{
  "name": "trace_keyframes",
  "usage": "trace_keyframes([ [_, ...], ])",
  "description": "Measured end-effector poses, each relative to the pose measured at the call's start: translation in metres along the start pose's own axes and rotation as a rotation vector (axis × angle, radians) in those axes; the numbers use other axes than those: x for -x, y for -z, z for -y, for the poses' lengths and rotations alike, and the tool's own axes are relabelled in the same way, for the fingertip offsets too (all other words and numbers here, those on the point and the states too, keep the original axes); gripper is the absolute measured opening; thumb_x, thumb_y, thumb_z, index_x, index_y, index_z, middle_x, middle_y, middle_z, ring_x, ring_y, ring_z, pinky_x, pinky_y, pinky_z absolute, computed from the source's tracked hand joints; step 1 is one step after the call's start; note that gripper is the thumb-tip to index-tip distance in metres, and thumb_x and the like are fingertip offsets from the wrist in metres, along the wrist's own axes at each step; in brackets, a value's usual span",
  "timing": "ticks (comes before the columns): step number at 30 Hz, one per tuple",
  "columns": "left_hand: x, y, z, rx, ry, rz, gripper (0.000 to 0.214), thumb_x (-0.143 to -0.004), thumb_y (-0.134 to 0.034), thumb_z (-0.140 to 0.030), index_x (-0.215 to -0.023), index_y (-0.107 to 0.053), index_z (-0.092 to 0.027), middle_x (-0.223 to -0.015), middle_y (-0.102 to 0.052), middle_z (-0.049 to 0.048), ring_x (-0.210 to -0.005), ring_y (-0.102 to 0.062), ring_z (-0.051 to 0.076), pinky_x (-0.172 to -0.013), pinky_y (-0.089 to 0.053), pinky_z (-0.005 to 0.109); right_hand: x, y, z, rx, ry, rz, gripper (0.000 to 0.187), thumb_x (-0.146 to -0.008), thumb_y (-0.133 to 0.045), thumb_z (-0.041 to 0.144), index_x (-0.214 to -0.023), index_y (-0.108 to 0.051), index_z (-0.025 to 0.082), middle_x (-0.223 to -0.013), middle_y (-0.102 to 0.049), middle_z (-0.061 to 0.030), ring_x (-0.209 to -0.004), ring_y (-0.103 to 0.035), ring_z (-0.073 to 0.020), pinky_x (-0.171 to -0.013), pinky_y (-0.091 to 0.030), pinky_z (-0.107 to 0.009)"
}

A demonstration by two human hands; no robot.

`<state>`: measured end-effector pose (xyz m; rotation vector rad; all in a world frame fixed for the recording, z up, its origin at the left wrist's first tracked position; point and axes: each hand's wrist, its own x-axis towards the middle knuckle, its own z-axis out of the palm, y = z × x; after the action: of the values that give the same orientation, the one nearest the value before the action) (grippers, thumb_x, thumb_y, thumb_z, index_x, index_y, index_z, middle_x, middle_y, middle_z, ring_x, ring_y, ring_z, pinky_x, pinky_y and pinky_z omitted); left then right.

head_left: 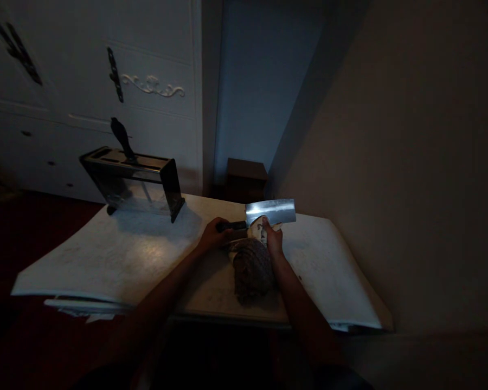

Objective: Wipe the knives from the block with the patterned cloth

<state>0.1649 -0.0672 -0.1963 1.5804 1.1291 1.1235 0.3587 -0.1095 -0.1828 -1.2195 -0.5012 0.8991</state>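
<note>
My left hand (214, 235) is closed around the black handle of a cleaver (282, 210), whose broad shiny blade points to the right. My right hand (274, 239) grips a cloth (252, 271) with its thumb up, pressing the pale patterned part against the lower edge of the blade. The cloth's dark, shaggy part hangs in folds below, between my forearms and over the front of the table. Its underside is too dark to make out.
A knife stand (168, 168) with clear sides holds one black-handled knife (121, 135) at the back left of the white-topped table (117, 260). Behind are white cabinets (158, 124) and a brown box (247, 170). A wall (410, 189) borders the right side.
</note>
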Motion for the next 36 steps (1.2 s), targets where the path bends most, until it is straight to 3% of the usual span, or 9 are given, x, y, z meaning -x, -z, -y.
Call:
trace_keyframes([
  [8, 0.002, 0.007, -0.01, 0.379, 0.171, -0.005, 0.048, -0.051, -0.085, -0.042, -0.085, -0.067, -0.013, -0.074, -0.066, 0.0032, -0.067, -0.062, 0.017, -0.067, -0.052, 0.032, -0.008, 0.01, 0.003, -0.176, -0.016, -0.084, 0.048, -0.053, -0.084, 0.043, -0.084, -0.061, 0.014, -0.068, -0.069, -0.0017, -0.058, -0.066, -0.0169, -0.055, -0.056, -0.028],
  [15, -0.004, 0.011, -0.007, 0.78, 0.273, -0.178, 0.049, -0.043, -0.09, -0.027, -0.08, -0.063, -0.012, -0.077, -0.065, 0.001, -0.073, -0.065, 0.015, -0.076, -0.058, 0.033, -0.017, 0.017, 0.005, -0.139, 0.047, -0.14, 0.044, -0.057, -0.08, 0.045, -0.082, -0.061, 0.014, -0.069, -0.069, -0.0022, -0.06, -0.066, -0.0164, -0.057, -0.056, -0.026],
  [28, -0.005, 0.016, -0.001, 0.89, 0.272, -0.24, 0.042, -0.055, -0.085, -0.018, -0.088, -0.061, -0.011, -0.088, -0.07, 0.0082, -0.082, -0.069, 0.021, -0.081, -0.058, 0.041, -0.03, 0.026, -0.007, 0.085, 0.148, -0.205, 0.056, -0.062, -0.07, 0.055, -0.095, -0.065, 0.011, -0.088, -0.072, -0.0096, -0.079, -0.069, -0.0197, -0.065, -0.055, -0.027],
  [36, -0.003, 0.016, -0.005, 0.935, 0.238, -0.19, 0.041, -0.056, -0.085, -0.019, -0.087, -0.059, -0.013, -0.09, -0.072, 0.0088, -0.088, -0.069, 0.023, -0.088, -0.055, 0.046, -0.03, 0.03, -0.003, 0.219, 0.185, -0.262, 0.054, -0.066, -0.067, 0.056, -0.092, -0.068, 0.009, -0.09, -0.073, -0.0125, -0.082, -0.068, -0.0211, -0.068, -0.052, -0.027],
])
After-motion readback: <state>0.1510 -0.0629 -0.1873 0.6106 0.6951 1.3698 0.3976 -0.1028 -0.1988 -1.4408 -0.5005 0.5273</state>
